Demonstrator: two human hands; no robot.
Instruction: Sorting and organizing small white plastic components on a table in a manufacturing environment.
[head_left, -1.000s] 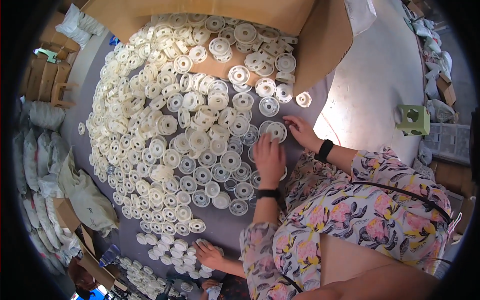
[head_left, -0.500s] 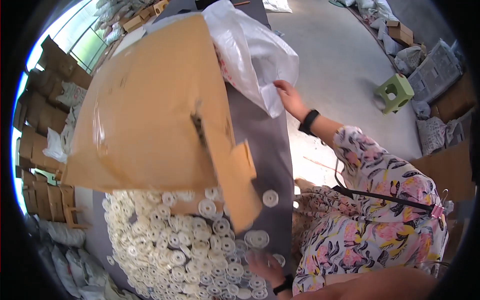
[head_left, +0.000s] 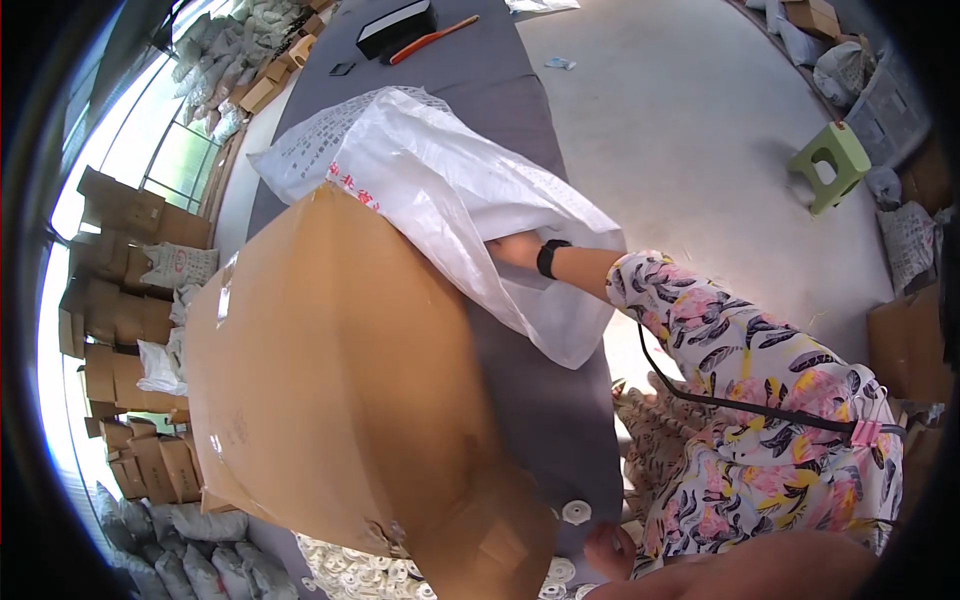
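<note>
Reaching into the mouth of the white woven sack [head_left: 430, 170], R hand [head_left: 516, 248] is on the far R side of the big cardboard box [head_left: 300, 350]. Fingertips go out of sight at the sack's edge, so can't tell how far open it is or if it has hold of anything. Black band [head_left: 552, 258] on that wrist, then bare forearm & floral sleeve [head_left: 720, 320]. Sack lies on the counter [head_left: 535, 400], along & touching box's far R edge, mouth toward the R.

L hand [head_left: 608, 550] shows only in part, blurred, nr box's near R corner; can't tell its opening or grip either.

Box sits at an angle on the grey-covered counter, w/ flap [head_left: 495, 540] sticking out at its near R end. White plastic discs [head_left: 355, 570] lie heaped at box's near end, partly hidden by it; a few more pcs R of the flap, one of them apart nr the counter edge.

Beyond box & sack, same counter: black tray [head_left: 397, 28], orange stick-like tool [head_left: 435, 40] right beside it, small dark flat item [head_left: 342, 69]. Well R of box, on the floor: green stool [head_left: 832, 168]. Well L of box: stacked cartons [head_left: 150, 465].
</note>
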